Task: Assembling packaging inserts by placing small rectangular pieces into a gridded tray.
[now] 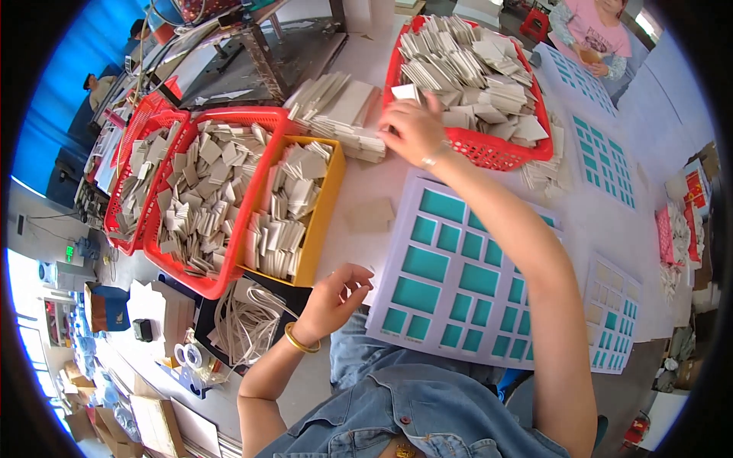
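My right hand (416,131) reaches over the near left corner of a red basket (496,153) heaped with pale card pieces (466,65). Its fingers are bent, and a small white card block (406,93) shows at them; their grip is partly hidden. Above my lap my left hand (334,299) hovers with loosely curled, parted fingers and nothing in it. Under my right forearm lies a white board (450,263) with turquoise rectangles, its left edge near my left hand. Left of the board, a yellow box (328,210) holds more pale pieces.
Red baskets (214,284) of pale pieces stand at the left. Stacked cards (336,107) lie between baskets. More turquoise-patterned boards (603,160) lie at the right. White strips (248,324) and tape rolls (191,355) sit lower left. Another person (599,34) is at the far right.
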A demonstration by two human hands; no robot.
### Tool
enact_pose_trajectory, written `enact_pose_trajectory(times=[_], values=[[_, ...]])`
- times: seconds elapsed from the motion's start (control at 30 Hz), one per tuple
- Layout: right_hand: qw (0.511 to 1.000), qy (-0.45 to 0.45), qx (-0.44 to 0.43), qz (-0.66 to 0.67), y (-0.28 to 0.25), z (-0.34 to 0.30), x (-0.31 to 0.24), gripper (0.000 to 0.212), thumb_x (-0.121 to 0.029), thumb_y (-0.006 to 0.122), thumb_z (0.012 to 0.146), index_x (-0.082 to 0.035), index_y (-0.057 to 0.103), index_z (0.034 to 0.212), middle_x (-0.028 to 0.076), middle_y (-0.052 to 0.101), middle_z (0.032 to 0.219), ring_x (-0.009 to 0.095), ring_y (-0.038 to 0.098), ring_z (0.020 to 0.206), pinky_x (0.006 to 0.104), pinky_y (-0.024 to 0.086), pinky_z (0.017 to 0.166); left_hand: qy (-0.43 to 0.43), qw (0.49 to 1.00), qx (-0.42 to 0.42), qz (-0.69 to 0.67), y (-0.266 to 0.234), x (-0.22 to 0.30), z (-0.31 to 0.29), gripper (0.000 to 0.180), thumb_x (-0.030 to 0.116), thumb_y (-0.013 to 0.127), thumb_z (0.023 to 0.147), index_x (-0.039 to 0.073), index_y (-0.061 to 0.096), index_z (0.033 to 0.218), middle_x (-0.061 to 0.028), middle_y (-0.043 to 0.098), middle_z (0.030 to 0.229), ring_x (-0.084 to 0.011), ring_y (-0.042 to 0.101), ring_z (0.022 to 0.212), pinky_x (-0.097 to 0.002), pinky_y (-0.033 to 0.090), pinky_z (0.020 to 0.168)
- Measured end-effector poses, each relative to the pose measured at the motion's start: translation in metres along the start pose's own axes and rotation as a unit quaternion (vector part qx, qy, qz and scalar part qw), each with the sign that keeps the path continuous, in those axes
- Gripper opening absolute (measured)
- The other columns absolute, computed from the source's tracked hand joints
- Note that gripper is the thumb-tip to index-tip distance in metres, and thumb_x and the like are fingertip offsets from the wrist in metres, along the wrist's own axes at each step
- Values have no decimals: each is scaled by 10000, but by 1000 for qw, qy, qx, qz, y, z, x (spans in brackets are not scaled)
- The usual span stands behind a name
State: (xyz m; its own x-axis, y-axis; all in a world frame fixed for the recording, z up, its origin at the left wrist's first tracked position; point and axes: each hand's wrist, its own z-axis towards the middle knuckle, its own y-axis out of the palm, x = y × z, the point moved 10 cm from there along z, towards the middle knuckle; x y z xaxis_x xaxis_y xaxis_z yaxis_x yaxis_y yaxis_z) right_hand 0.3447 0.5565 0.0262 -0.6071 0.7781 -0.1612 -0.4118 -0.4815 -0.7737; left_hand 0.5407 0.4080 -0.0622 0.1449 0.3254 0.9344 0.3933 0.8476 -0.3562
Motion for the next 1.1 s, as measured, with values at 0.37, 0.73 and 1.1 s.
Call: enact_pose_trajectory(times=[0.37, 0.73, 1.1], values=[[944, 78, -293, -131, 137, 79, 16, 340, -434, 577, 811, -109, 666, 859, 105, 684, 903, 251, 646, 894, 457, 360, 915, -60, 995, 49, -63, -36, -52, -21, 184, 3, 577, 850, 16, 567, 1033, -21, 653, 852, -48, 568, 703, -180, 415, 580], [974, -53, 217, -30, -70, 50, 28, 94, -167, 618, 818, -83, 648, 788, 75, 626, 702, 198, 613, 650, 350, 455, 574, -27, 998, 8, -53, 4, -37, 6, 198, -32, 590, 817, 21, 576, 1007, -36, 662, 840, -71, 542, 643, -207, 419, 573], [791, 583, 51, 177, -185, -384, 204, 132, -105, 608, 862, -6, 627, 948, 34, 630, 717, 84, 594, 528, 213, 400, 381, 47, 997, 1, 60, 48, -33, 44, 320, -37, 627, 752, 32, 539, 1052, -92, 543, 1066, -148, 562, 775, -237, 451, 557]])
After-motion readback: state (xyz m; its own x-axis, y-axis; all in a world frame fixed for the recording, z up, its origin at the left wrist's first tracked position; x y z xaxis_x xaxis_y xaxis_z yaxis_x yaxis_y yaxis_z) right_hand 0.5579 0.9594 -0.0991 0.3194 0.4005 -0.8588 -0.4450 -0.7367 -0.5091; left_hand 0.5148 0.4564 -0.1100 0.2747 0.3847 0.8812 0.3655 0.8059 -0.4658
